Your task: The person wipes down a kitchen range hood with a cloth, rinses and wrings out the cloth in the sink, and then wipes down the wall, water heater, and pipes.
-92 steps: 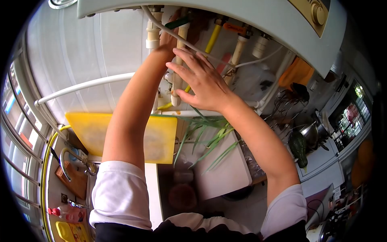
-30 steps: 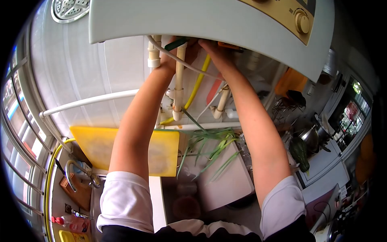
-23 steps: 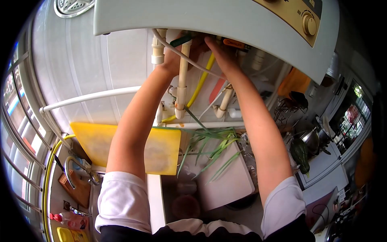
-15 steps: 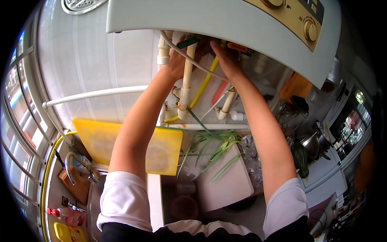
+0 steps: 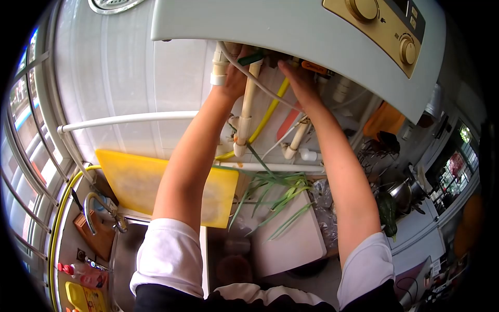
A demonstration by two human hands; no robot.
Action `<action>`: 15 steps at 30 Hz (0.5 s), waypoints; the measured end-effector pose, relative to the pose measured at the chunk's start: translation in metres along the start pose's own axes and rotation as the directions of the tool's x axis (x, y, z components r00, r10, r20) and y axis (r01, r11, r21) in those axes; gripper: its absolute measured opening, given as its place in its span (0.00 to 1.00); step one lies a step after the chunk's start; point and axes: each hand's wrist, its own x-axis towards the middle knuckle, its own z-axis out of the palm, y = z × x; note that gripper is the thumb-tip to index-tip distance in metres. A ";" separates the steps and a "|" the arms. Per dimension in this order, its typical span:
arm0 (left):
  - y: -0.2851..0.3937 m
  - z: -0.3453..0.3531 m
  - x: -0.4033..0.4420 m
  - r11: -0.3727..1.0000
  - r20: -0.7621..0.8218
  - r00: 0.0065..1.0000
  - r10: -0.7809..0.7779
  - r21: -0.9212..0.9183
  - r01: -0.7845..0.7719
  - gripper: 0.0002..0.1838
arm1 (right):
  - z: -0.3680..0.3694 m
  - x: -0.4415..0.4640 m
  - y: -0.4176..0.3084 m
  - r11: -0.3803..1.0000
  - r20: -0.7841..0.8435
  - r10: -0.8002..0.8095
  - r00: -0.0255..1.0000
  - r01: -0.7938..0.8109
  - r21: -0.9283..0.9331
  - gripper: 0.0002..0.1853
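Both my arms reach up under a pale wall unit (image 5: 249,26) with gold knobs. My left hand (image 5: 237,73) is behind a cream pipe (image 5: 248,106) and near a green valve handle (image 5: 251,57); its fingers are hidden in shadow. My right hand (image 5: 299,80) is raised beside the yellow pipe (image 5: 270,110), below an orange valve handle (image 5: 314,67). Its fingertips go out of sight beneath the unit. What either hand touches cannot be made out. A thin grey cable (image 5: 260,86) crosses in front of the pipes.
A yellow cutting board (image 5: 135,179) leans below the white horizontal pipe (image 5: 130,119). Green onions (image 5: 283,195) lie over a pale board (image 5: 291,239). At the left are a faucet (image 5: 117,221), a sink (image 5: 125,260) and a window. Pans and a dark green squash (image 5: 386,210) stand right.
My right hand, earlier open in front of the pipes, has moved up under the unit beside my left. The view has shifted, so the unit and its knobs sit differently in it.
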 end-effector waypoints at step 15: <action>-0.004 0.013 -0.003 0.848 0.085 0.922 -0.377 -0.369 0.381 0.18 | -0.019 -0.012 -0.023 0.986 0.376 0.092 0.922 -0.136 0.094 0.41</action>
